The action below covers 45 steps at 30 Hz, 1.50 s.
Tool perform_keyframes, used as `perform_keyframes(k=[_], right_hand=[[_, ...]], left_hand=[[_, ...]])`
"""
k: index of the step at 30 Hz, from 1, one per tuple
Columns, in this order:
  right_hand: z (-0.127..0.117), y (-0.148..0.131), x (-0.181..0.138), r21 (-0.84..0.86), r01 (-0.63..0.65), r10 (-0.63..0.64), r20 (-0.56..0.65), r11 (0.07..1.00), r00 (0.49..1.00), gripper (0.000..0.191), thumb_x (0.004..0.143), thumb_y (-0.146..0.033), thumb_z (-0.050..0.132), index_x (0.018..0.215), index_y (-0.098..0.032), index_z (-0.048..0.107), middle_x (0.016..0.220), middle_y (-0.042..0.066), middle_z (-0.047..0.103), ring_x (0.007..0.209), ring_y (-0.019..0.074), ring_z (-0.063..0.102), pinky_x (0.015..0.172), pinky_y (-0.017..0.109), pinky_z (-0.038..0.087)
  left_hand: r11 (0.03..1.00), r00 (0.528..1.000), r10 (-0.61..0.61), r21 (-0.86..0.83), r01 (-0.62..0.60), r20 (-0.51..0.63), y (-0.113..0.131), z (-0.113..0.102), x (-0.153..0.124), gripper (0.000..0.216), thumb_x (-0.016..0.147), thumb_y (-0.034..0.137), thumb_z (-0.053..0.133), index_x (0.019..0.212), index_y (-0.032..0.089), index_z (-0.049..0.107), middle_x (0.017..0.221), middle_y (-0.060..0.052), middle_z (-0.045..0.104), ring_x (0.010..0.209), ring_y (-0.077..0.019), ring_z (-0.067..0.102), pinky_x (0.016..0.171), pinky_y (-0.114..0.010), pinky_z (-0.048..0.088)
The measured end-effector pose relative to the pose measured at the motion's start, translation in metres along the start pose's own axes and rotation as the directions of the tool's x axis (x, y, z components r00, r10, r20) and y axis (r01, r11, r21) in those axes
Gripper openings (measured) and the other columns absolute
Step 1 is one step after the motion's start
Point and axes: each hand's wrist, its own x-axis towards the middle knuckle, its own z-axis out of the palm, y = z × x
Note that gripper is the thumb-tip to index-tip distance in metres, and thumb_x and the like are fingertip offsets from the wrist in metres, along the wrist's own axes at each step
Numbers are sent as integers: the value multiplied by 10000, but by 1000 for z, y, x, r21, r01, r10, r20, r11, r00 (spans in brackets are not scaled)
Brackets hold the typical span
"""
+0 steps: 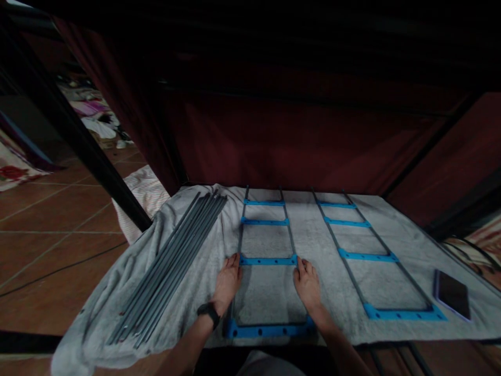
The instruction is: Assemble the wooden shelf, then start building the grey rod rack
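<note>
A dark red upright panel (297, 146) rises directly behind the surface; a black slanting post (82, 128) crosses the view of the brown tiled floor (47, 250) at left. A wrinkled grey cloth (332, 292) covers the surface. On it lie two ladder-shaped frames, left frame (265, 222) and right frame (368, 256), each of two slim grey rods joined by four bright blue crosspieces, eight in all. Left of both lies one bundle of loose grey rods (168, 266), overlapping too closely to count. The right forearm partly hides the right end of the left frame's nearest crosspiece. The left hand (228, 281) and right hand (307, 282) touch opposite ends of that frame's third crosspiece from the panel; whether the fingers grip cannot be told. One dark-screened phone (452, 294) lies beside the right frame; one black wristwatch (209, 314) circles the left wrist.
</note>
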Motion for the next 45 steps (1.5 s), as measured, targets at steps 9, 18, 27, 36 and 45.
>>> perform_keyframes(k=[9, 18, 27, 36, 45], right_hand=[[-7, 17, 47, 54, 41, -48, 132, 998, 990, 466, 986, -288, 333, 1368, -182, 578, 1352, 123, 610, 1216, 242, 584, 1035, 375, 450], [12, -22, 177, 34, 66, -73, 295, 997, 953, 570, 1002, -307, 314, 1524, -87, 372, 1590, 138, 383, 1460, 224, 367, 1165, 333, 324], [35, -30, 210, -53, 19, 2, 369, 998, 929, 543, 995, -338, 360, 1480, -114, 450, 1550, 152, 441, 1417, 216, 443, 1143, 323, 355], [37, -30, 214, -63, 32, -9, 339, 998, 941, 538, 971, -347, 377, 1411, -78, 530, 1472, 178, 534, 1365, 233, 506, 1132, 331, 358], [46, -8, 168, 211, 55, -80, 114, 976, 990, 567, 894, -411, 388, 1351, -126, 566, 1427, 178, 551, 1375, 315, 451, 1116, 493, 375]], left_hand=[[994, 999, -23, -107, 28, 44, -7, -11, 21, 411, 960, 255, 453, 1347, 145, 536, 1344, -147, 614, 1250, -239, 587, 1065, -349, 463], [975, 997, 53, -212, -63, -52, -26, 10, 19, 517, 999, 416, 368, 1445, 185, 488, 1469, -106, 552, 1358, -249, 512, 1184, -456, 353], [969, 998, 36, -243, -50, -59, -32, 15, 17, 532, 995, 443, 392, 1455, 197, 496, 1469, -93, 554, 1376, -242, 499, 1181, -466, 367], [967, 1000, 15, -256, -16, -4, -26, 9, 16, 531, 1001, 437, 388, 1473, 209, 469, 1495, -91, 526, 1388, -246, 481, 1190, -470, 348], [965, 998, 26, -259, -40, -57, -17, -1, 11, 494, 1001, 386, 409, 1451, 198, 493, 1449, -96, 568, 1324, -250, 536, 1178, -472, 372]])
